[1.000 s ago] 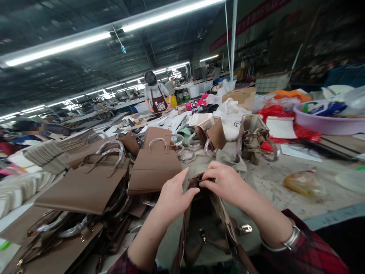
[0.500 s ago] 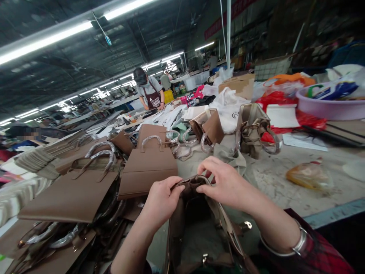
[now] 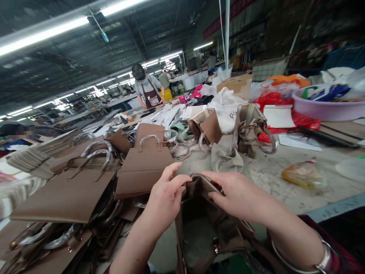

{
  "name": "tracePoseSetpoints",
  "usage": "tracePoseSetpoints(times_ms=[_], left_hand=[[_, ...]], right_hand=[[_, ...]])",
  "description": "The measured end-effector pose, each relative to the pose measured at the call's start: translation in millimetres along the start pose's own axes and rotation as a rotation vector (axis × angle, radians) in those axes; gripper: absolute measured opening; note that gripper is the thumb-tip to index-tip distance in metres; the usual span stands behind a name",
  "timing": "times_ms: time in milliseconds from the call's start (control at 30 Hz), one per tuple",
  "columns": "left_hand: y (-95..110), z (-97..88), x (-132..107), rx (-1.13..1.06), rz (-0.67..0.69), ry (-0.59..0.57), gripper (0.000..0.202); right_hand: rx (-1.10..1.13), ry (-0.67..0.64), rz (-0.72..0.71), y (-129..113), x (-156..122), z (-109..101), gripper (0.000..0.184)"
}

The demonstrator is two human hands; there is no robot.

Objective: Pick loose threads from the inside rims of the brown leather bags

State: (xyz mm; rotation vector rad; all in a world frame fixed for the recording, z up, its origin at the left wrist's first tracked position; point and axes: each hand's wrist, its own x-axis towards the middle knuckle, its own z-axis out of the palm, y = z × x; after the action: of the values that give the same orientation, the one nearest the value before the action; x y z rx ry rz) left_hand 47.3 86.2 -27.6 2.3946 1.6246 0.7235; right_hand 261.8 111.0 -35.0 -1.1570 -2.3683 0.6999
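Observation:
A brown handbag [image 3: 180,243] stands open at the front edge of the table, its mouth towards me and its dark inside showing. At the far rim, my left hand [image 3: 165,196] has its thumb and forefinger on the left corner, with another finger raised. My right hand [image 3: 238,194] pinches the same rim farther right, thumb inside and fingers over the outer side. A small metal fitting [image 3: 216,245] shows inside the bag's lower part. Just beyond my left hand lies a flat brown handbag [image 3: 142,171] with a plastic-wrapped handle.
More brown bags [image 3: 61,190] are piled on the left, near stacked panels [image 3: 31,161]. Farther back stand a small brown bag [image 3: 209,127] and a bag stuffed with cloth [image 3: 251,129]. On the right are a purple basin [image 3: 327,108] and a yellowish plastic packet [image 3: 302,175]. A co-worker [image 3: 149,89] stands beyond.
My right hand has slid along the rim to the right and flattened over it. My left hand has shifted slightly, one finger lifting. The bag's mouth has turned and opened wider.

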Motion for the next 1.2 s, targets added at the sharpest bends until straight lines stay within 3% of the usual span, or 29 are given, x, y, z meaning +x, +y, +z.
tracePoseSetpoints(times_ms=[133, 300, 467, 833, 1200], left_hand=[[-0.5, 1.8, 6.9, 0.011, -0.035, -0.038, 0.020], [0.5, 2.7, 18.7, 0.043, -0.001, -0.065, 0.007], [-0.5, 4.8, 25.5, 0.075, 0.002, -0.122, 0.010], [-1.9, 16.3, 21.0, 0.218, -0.080, -0.020, 0.013], [3.7, 19.9, 19.9, 0.291, -0.108, -0.013, 0.012]], right_hand=[[-0.033, 0.052, 0.008, 4.3, 3.9, 0.2, 0.030], [-0.092, 0.133, 0.021, 10.1, 17.7, 2.7, 0.038], [-0.109, 0.108, -0.021, 6.1, 30.0, 5.2, 0.015], [-0.233, 0.117, -0.015, 6.0, 36.7, 9.4, 0.020], [-0.342, 0.094, 0.011, -0.7, 39.8, 7.3, 0.023]])
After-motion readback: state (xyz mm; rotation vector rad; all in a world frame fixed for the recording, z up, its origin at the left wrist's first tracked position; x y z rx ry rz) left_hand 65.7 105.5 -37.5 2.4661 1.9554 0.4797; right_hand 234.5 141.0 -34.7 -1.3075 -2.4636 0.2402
